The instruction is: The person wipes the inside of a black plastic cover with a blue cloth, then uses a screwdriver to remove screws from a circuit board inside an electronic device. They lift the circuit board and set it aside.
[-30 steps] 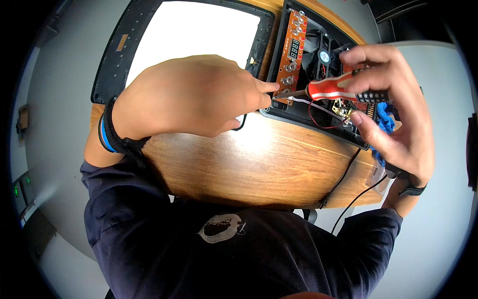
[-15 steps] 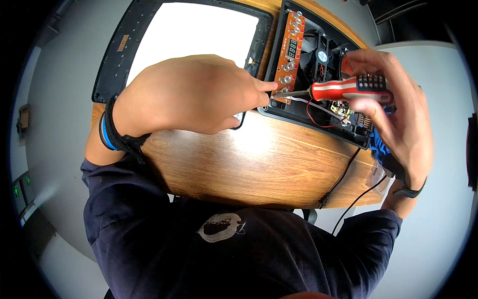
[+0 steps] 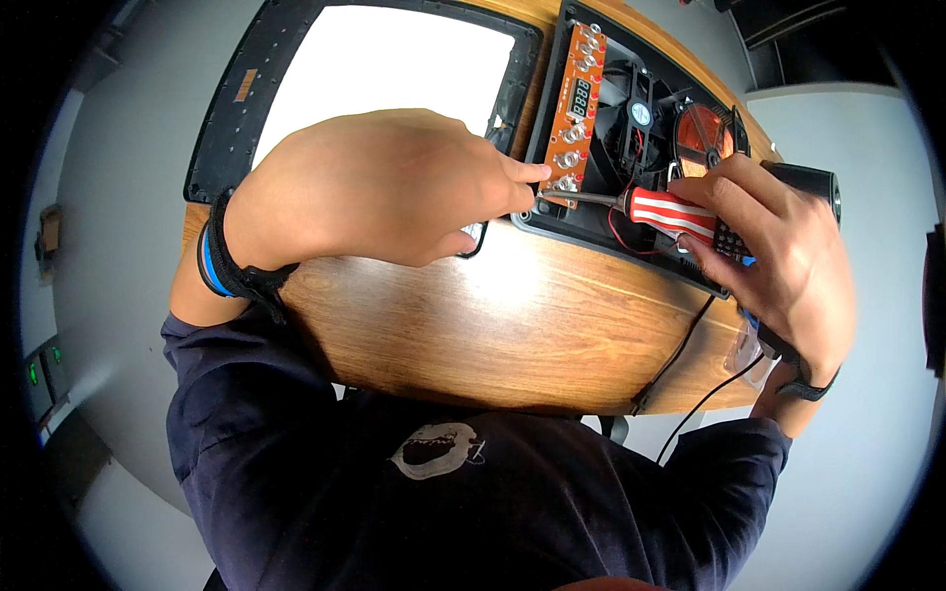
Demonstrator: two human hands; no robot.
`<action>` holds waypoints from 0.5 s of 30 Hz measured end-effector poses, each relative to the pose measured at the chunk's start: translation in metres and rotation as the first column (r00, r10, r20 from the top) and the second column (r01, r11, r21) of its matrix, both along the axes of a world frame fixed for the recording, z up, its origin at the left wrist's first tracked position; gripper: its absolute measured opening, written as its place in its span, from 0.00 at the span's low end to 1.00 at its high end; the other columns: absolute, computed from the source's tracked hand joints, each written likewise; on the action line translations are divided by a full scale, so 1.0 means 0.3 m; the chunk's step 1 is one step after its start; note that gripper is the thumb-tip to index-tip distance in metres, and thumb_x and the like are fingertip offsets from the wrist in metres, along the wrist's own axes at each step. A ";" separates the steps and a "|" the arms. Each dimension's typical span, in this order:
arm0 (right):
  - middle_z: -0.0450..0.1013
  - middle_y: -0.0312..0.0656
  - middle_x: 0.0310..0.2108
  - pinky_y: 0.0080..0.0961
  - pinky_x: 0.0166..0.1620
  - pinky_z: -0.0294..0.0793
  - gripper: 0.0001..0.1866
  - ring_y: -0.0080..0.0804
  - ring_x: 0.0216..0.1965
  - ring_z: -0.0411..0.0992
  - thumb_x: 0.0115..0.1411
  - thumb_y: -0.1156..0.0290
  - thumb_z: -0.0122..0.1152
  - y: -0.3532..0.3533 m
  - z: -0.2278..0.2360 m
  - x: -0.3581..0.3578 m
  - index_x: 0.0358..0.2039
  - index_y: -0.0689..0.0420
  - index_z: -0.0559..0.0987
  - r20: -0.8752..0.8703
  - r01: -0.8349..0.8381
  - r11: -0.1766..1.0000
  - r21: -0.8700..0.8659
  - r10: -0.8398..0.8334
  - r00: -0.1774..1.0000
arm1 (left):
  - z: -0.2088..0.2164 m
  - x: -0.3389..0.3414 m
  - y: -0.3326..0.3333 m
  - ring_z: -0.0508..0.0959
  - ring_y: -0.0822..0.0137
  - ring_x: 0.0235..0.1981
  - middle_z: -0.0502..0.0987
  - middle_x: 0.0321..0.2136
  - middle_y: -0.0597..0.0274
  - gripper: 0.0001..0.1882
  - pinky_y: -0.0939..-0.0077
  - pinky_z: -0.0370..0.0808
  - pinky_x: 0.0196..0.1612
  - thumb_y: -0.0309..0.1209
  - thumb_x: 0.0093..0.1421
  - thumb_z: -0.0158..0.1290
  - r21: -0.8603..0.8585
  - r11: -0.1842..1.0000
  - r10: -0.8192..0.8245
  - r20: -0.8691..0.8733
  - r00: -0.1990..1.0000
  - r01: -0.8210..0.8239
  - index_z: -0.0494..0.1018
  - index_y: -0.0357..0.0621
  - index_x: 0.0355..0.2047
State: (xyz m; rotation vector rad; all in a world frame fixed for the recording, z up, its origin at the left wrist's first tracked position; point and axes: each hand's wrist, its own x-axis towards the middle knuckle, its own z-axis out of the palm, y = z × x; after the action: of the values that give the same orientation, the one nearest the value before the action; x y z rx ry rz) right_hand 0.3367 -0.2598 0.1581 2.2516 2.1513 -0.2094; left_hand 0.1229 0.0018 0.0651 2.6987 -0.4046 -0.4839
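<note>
My right hand (image 3: 793,241) is wrapped round the handle of a screwdriver (image 3: 670,213), striped red and white with a dark starred end. Its shaft points left, and the tip is at the lower corner of an orange circuit board (image 3: 563,128) with a small digit display and several round metal parts. Beside that tip is my left hand (image 3: 384,187), index finger reaching to the board's lower left edge and the other fingers curled; whatever they pinch is hidden. The board lies along the left side of an open black housing (image 3: 546,123).
Inside the housing are a black fan (image 3: 629,113) and a copper coil (image 3: 702,133). A black-framed panel (image 3: 219,148) with a bright white surface lies left. A black cylinder (image 3: 820,187) is beyond my right hand. Black cables (image 3: 680,357) cross the table's (image 3: 473,335) right front edge.
My right hand has shifted its grip and turned on the screwdriver handle, which now slants down to the right. The coil has come into clearer view. My left hand has hardly moved.
</note>
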 end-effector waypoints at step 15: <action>0.82 0.41 0.45 0.42 0.41 0.90 0.23 0.42 0.41 0.87 0.55 0.78 0.85 -0.012 -0.006 -0.050 0.53 0.58 0.92 0.068 -0.018 0.994 0.108 0.011 0.998 | 0.000 -0.002 0.004 0.90 0.47 0.54 0.73 0.82 0.63 0.31 0.50 0.86 0.60 0.31 0.68 0.72 0.006 1.000 -0.015 0.025 1.000 0.015 0.81 0.42 0.71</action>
State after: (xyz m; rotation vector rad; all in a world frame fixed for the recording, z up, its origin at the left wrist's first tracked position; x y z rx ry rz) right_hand 0.3217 -0.2634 0.1563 2.2620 2.1950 -0.0168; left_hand 0.1223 0.0031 0.0649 2.7118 -0.4318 -0.4560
